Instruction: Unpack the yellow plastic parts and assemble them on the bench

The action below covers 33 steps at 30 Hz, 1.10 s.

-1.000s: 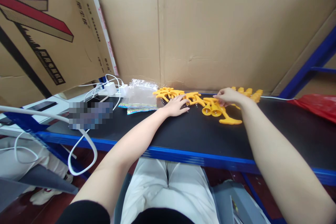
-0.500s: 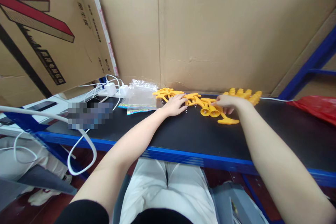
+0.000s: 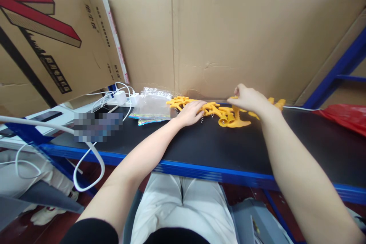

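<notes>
Several yellow-handled corkscrews (image 3: 210,107) with metal spirals lie in a row on the black shelf top (image 3: 206,145). My left hand (image 3: 193,113) rests flat over the left part of the row, its fingers stretched out and touching the handles. My right hand (image 3: 249,101) is raised above the right end of the row, fingers closed. Below its fingertips hangs a yellow corkscrew (image 3: 239,122) with its T-shaped handle down; the fingers partly hide its upper end. Beside it, a yellow bell-shaped end (image 3: 223,121) faces me. More yellow pieces (image 3: 278,103) stand behind my right wrist.
Clear plastic bags (image 3: 154,103) lie left of the corkscrews. White chargers (image 3: 121,97) and cables are farther left. A tall cardboard sheet (image 3: 228,38) stands behind the shelf. A red plastic bag (image 3: 345,118) lies at the right. The shelf has a blue front edge (image 3: 200,169).
My right hand has risen and turned, and the corkscrew below it has shifted left and back, closer to the bell-shaped ends. My left hand has hardly moved.
</notes>
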Motion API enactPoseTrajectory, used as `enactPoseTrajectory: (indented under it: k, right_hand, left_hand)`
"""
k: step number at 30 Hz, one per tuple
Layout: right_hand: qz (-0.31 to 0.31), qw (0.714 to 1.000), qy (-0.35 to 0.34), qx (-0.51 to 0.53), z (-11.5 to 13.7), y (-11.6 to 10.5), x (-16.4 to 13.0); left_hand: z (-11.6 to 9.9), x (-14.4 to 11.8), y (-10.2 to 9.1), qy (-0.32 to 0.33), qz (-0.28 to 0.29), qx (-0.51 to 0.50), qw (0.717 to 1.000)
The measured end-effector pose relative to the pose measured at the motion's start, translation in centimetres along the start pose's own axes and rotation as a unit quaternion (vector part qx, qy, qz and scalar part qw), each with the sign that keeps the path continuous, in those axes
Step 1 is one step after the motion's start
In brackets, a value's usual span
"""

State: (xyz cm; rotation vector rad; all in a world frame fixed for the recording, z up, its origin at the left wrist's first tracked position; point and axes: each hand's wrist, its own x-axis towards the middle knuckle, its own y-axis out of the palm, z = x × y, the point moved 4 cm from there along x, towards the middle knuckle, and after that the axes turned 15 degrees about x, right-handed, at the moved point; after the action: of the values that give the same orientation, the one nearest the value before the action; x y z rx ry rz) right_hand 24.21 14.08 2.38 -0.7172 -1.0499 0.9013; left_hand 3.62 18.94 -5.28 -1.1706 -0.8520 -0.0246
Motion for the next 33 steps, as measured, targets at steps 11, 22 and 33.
enactPoseTrajectory:
  k: [11, 22, 33]
  right_hand:
    - [-0.042, 0.919, -0.229, 0.317, 5.4, 1.1, -2.4]
    - [-0.020, 0.899, -0.339, 0.276, 5.2, 3.2, -2.3]
    - [-0.007, 0.928, -0.366, 0.064, 5.0, 5.0, -1.9]
  left_hand:
    - [-0.7, 0.0, -2.1, -0.029, 0.018, -0.040, 0.999]
    - [2.8, -0.3, -2.3, -0.137, 0.047, 0.033, 0.989]
    - [3.7, -0.3, -1.9, -0.169, 0.058, 0.142, 0.973]
